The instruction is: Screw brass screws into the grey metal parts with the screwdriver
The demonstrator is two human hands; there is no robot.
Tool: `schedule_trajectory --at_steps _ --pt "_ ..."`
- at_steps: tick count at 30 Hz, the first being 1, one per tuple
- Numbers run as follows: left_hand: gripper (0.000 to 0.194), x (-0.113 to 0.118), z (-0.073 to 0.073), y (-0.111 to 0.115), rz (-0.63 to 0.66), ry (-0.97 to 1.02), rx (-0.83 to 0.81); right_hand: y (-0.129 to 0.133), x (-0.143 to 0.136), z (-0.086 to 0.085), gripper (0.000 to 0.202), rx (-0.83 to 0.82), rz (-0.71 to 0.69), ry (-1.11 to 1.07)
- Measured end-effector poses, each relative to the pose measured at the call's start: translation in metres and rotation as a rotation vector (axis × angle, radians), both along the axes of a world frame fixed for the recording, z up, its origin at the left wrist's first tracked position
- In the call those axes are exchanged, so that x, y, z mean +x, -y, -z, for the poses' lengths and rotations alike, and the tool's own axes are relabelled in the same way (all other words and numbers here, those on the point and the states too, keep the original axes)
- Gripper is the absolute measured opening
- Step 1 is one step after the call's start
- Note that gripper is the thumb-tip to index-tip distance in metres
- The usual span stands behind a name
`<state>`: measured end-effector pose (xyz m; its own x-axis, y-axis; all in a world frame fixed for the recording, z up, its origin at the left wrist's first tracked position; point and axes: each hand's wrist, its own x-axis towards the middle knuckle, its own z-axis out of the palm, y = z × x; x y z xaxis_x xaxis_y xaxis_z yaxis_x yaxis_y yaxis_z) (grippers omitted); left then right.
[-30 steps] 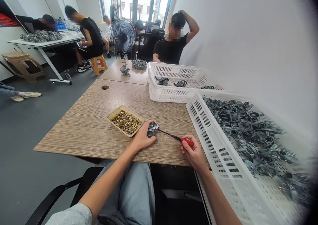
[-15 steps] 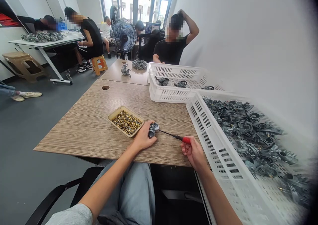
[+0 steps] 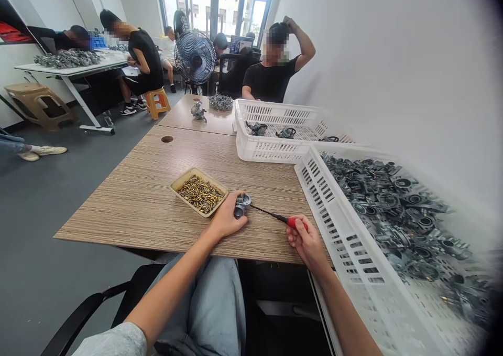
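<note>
The left hand [image 3: 229, 217] has its fingers clamped on the part [image 3: 244, 201]. The right hand [image 3: 305, 239] grips the screwdriver [image 3: 280, 217], pointing long-ways toward ten o'clock, at the part.

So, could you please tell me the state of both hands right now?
Left hand: closed, holding a carburetor body.
Right hand: closed, holding a red-handled screwdriver.

Pale grey sleeve [image 3: 113, 340], faded light-blue jeans [image 3: 216, 303], bare forearms [image 3: 175, 282], bare fingers [image 3: 291, 234]
</note>
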<state>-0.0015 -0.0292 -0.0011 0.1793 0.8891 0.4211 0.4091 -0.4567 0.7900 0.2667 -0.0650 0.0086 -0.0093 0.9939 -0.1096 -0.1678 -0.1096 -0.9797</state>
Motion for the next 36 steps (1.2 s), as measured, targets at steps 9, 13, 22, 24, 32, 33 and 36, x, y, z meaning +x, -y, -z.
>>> schedule_trajectory --at_steps 9,13,22,24,32,33,36 --pt "0.067 -0.001 -0.0011 -0.0005 0.002 0.01 0.008 0.0009 0.0033 0.0013 0.037 0.055 -0.055 0.015" --pt "0.067 -0.0007 -0.0018 -0.0005 -0.001 0.005 0.005 0.0006 0.0009 -0.0005 0.038 0.059 -0.03 0.005" --pt "0.064 0.0005 -0.0027 0.0004 -0.008 0.008 0.004 -0.0006 0.0001 0.0029 0.038 0.044 -0.009 -0.023" --pt "0.065 0.0007 -0.0032 0.0016 -0.008 -0.002 -0.005 -0.001 0.0011 0.0045 0.038 0.017 0.005 -0.042" --pt "0.06 0.0039 -0.0004 0.0039 -0.04 -0.106 -0.001 -0.0017 0.0009 0.0017 0.044 -0.031 0.085 -0.089" --pt "0.059 0.0046 0.0001 0.0035 -0.055 -0.108 0.009 -0.0015 0.0005 0.0012 0.044 -0.031 0.088 -0.087" --pt "0.057 0.0064 -0.0009 0.0036 -0.105 -0.129 0.006 -0.0011 0.0004 0.0007 0.042 -0.037 0.095 -0.102"
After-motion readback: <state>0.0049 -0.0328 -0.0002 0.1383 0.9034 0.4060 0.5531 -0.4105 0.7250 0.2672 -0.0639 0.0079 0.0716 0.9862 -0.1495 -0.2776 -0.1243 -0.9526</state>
